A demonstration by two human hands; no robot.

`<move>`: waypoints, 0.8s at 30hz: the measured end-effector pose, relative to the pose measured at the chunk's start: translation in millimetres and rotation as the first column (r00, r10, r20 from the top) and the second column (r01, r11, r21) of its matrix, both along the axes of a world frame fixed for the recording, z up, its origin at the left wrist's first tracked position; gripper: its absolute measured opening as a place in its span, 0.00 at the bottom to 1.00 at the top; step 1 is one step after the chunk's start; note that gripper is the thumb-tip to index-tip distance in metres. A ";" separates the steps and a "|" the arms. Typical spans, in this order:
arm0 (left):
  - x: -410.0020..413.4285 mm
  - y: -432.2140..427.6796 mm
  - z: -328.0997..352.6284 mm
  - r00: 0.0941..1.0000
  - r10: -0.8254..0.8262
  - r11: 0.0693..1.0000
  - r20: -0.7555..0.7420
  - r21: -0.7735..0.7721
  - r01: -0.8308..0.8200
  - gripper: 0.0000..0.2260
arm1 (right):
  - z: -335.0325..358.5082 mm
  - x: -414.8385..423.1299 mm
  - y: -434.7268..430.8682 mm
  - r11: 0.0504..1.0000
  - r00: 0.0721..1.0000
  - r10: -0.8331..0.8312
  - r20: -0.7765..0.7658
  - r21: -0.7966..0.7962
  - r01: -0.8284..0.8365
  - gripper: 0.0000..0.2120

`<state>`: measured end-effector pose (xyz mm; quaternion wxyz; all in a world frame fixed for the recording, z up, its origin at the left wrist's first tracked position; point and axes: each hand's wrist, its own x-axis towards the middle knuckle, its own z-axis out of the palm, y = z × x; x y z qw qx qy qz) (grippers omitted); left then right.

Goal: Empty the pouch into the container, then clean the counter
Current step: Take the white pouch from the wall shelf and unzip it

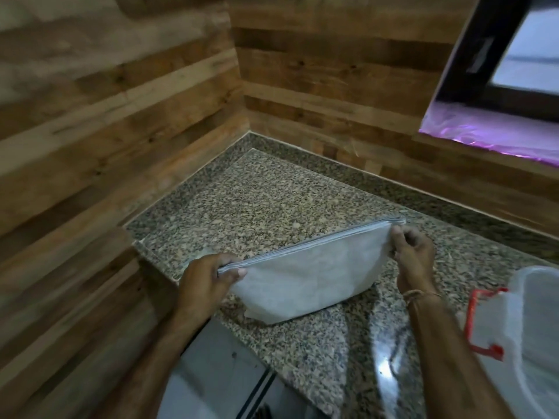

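A flat, pale grey zip pouch stands on its lower edge on the speckled granite counter, its closed zip seam on top. My left hand grips the left end of that seam. My right hand pinches the right top corner near the zip's end. At the right edge of the view sits a clear plastic container with a red clip on its side. What the pouch holds is hidden.
Wood-panelled walls close the counter's corner at the left and back. A window with a purple-lit sill is at the top right. The counter's front edge runs diagonally below the pouch, with a pale floor or cabinet front beneath.
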<state>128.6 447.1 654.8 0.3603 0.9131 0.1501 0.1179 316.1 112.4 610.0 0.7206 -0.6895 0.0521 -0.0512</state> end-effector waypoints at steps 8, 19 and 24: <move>-21.0 -6.9 -36.1 0.985 0.170 0.954 0.020 -0.252 -0.160 0.23 | -2.1 -18.6 -15.5 0.994 0.988 0.096 -0.121 -0.029 -0.101 0.05; -29.0 -26.5 -19.3 0.971 0.191 0.432 -0.140 -0.877 -0.212 0.09 | 6.5 -25.8 -18.2 0.971 0.948 0.200 -0.247 0.179 -0.158 0.16; -19.2 -26.1 -7.4 0.931 0.236 0.134 -0.277 -0.940 -0.314 0.11 | 13.3 -15.1 -21.4 0.955 0.842 0.230 -0.488 0.278 -0.100 0.30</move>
